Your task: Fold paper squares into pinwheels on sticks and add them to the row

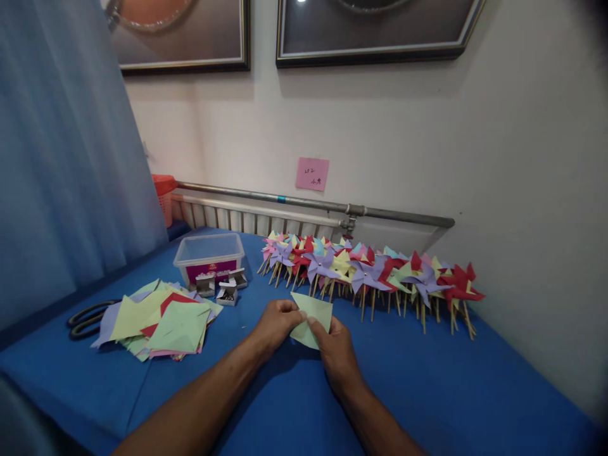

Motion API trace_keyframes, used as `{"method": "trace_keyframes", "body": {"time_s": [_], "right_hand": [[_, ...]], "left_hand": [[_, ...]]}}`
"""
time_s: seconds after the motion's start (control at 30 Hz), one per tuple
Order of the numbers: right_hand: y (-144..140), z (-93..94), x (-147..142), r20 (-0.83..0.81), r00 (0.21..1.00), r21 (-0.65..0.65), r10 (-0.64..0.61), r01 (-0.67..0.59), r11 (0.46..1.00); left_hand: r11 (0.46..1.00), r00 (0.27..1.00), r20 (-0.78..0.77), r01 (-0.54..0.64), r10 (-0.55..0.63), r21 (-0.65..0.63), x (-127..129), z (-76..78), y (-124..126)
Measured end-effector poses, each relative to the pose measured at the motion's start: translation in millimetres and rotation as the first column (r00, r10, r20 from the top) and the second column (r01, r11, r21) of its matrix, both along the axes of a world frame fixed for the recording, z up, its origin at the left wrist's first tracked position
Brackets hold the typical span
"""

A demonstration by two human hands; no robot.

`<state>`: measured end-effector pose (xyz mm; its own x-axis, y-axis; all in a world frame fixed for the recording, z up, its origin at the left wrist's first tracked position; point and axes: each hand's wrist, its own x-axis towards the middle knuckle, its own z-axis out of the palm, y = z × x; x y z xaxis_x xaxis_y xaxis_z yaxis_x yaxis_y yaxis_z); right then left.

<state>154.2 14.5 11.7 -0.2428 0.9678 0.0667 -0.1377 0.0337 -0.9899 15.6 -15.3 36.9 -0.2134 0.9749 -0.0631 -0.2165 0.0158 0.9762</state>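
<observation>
Blue table (427, 392): both hands' grip pinches green paper (313, 316); pinwheels (370, 272) behind, paper stack (161, 320) left.

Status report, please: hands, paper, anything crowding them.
Both hands, left hand and right hand, pinching the green paper square. Held above the blue table. Pinwheels just behind; paper stack left.

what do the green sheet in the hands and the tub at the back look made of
Green sheet: thin matte paper, it seems; it bends between the left hand and right hand.
Tub: likely clear plastic, translucent and slightly glossy, with a label showing through.
</observation>
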Motion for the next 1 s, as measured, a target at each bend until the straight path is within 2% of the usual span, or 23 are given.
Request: {"method": "trace_keyframes", "body": {"time_s": [0.17,0.37,0.6,0.77,0.87,1.0], "right_hand": [[1,-3.0,0,0.027,0.999,0.006,-0.024,0.024,1.0],[1,-5.7,-2,-0.041,0.999,-0.026,0.01,-0.011,1.0],[1,0.3,-5,-0.348,0.935,-0.169,0.068,-0.134,0.977],[3,5.9,-3,-0.467,0.874,-0.217,0.133,-0.259,0.941],[1,9.2,-1,-0.464,0.871,-0.206,0.163,-0.285,0.936],[2,6.3,0,-0.394,0.913,-0.231,0.104,-0.208,0.95]], "left_hand": [[0.999,0.998,-0.051,-0.035,0.035,0.005,2,-8.5,5],[0.998,0.996,-0.064,-0.059,0.06,0.026,3,-8.0,4],[0.997,0.993,-0.093,-0.076,0.073,-0.025,3,-7.0,5],[0.995,0.981,-0.182,-0.078,0.066,-0.06,6,-7.4,5],[0.994,0.969,-0.234,-0.092,0.077,-0.054,6,-8.6,4],[0.994,0.963,-0.257,-0.094,0.075,-0.06,5,-9.0,4]]}}
